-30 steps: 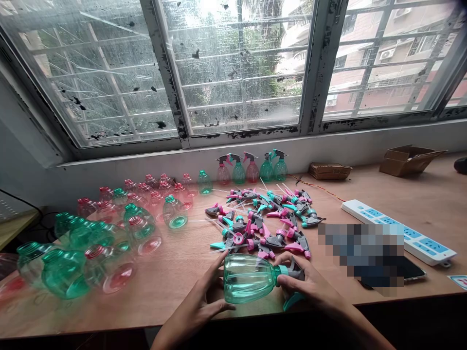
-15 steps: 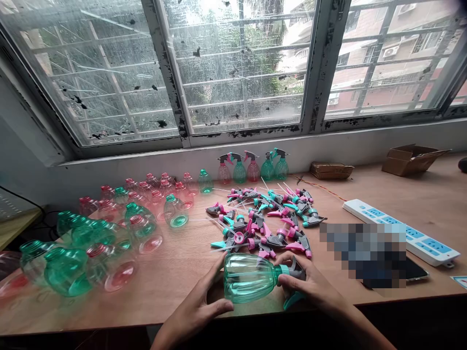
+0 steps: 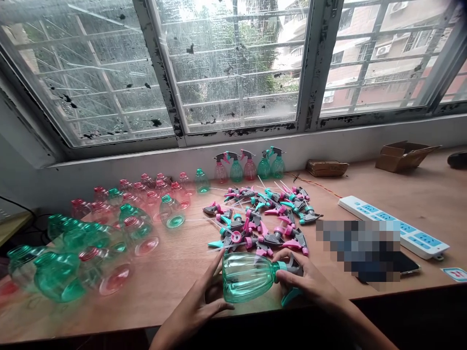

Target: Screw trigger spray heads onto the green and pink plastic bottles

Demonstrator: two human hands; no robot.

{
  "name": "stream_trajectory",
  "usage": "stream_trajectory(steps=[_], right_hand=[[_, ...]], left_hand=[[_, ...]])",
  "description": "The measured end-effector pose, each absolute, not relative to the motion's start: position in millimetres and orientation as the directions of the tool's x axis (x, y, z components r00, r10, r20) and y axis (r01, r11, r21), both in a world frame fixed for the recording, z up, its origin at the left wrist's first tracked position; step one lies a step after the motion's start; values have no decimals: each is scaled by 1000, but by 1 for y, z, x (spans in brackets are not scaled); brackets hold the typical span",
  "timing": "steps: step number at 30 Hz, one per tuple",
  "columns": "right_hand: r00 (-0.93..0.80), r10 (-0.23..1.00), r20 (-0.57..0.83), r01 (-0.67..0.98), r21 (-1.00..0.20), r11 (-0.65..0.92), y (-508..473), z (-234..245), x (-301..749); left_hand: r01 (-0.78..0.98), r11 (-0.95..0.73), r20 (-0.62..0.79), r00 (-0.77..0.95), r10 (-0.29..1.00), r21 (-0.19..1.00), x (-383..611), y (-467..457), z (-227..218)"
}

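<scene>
A clear green spray bottle (image 3: pixel 248 276) lies on its side at the near edge of the wooden table (image 3: pixel 175 277). My left hand (image 3: pixel 202 304) cups its base, fingers curled around it. My right hand (image 3: pixel 308 284) grips the neck and the grey-and-teal trigger head (image 3: pixel 292 279) fitted there. Just beyond lies a heap of loose pink, teal and grey trigger heads (image 3: pixel 264 218) with thin dip tubes.
Several empty green and pink bottles (image 3: pixel 109 228) lie and stand at the left. Several assembled sprayers (image 3: pixel 250 167) stand by the wall under the window. A white power strip (image 3: pixel 392 226), a phone (image 3: pixel 401 262), and two cardboard boxes (image 3: pixel 403 155) are at the right.
The bottle and both hands have stayed nearly in place; my left fingers have shifted slightly around the base. The view has drifted a little to the right.
</scene>
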State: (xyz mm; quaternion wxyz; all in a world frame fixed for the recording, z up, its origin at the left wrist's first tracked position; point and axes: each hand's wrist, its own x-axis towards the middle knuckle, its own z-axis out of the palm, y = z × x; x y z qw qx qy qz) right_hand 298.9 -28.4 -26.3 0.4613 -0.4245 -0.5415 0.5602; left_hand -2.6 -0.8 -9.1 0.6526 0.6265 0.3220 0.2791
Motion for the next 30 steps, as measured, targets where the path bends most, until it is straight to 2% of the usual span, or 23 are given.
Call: stream_trajectory(steps=[4, 11, 15, 22, 30], right_hand=[[-213, 977, 16, -55, -998, 4, -29, -25, 299], [-225, 973, 43, -27, -999, 38, -29, -26, 298], [-222, 974, 45, -3, -999, 45, -28, -26, 298], [-207, 978, 41, -46, -998, 32, -29, -24, 298], [-213, 977, 31, -80, -997, 14, -30, -19, 296]], left_hand=[[64, 28, -63, 637, 768, 998, -2, 1, -9], [180, -216, 70, 590, 805, 960, -3, 2, -9], [106, -157, 53, 643, 764, 982, -5, 1, -12], [114, -70, -24, 670, 742, 991, -3, -3, -1], [207, -198, 22, 636, 771, 958, -7, -1, -7]])
